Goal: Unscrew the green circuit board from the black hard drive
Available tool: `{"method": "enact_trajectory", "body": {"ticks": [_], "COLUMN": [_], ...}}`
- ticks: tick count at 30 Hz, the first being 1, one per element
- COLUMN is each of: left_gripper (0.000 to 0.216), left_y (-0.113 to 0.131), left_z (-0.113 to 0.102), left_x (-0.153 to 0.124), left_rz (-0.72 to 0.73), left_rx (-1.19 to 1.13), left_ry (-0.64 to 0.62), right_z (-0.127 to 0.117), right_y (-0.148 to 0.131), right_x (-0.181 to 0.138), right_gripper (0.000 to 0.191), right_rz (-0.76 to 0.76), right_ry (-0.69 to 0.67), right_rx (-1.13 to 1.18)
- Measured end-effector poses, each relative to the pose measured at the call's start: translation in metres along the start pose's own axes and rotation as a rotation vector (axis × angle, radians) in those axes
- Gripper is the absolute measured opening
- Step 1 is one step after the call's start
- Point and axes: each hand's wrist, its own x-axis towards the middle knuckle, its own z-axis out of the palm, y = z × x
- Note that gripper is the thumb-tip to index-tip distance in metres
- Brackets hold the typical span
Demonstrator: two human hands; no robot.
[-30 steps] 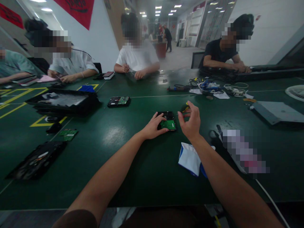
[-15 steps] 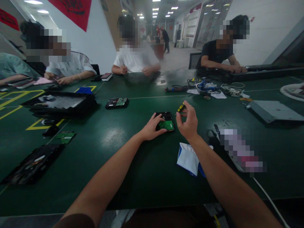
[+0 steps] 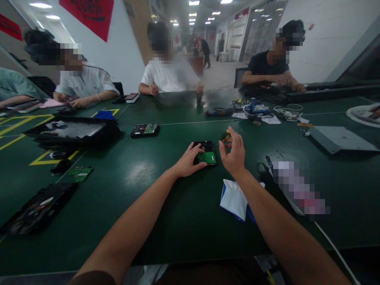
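While the left hand lies over the left side of a black hard drive, its fingers are spread well apart, resting on the drive with the thumb at the near edge of its green circuit board. Just right of the drive, the right hand is raised, its fingers bent and closed around a small yellow-and-black tool; the tool's tip is too small to make out. The drive lies flat on the green counter. A second hard drive sits left of it and farther off, a white-and-blue packet nearer the person, and a gray metal box well to its right.
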Motion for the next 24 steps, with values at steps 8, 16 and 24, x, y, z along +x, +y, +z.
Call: {"method": "enact_trajectory", "body": {"ticks": [8, 16, 24], "left_gripper": [0.062, 0.061, 0.063], "left_y": [0.0033, 0.0015, 0.0008], "left_z": [-0.0026, -0.0014, -0.0012], "left_x": [-0.0011, -0.0002, -0.0004], "left_rz": [-0.010, -0.006, -0.001], "left_rx": [-0.002, -0.003, -0.013], "left_ry": [-0.008, 0.001, 0.005], "right_z": [-0.0009, 0.0011, 0.0007], "right_y": [-0.0014, 0.0012, 0.0005], "right_x": [0.0002, -0.0005, -0.0006], "right_gripper": [0.065, 0.065, 0.067], "right_rz": [-0.011, 0.009, 0.019], "right_ry": [-0.005, -0.003, 0.000], "right_rx": [0.021, 0.010, 0.012]}}
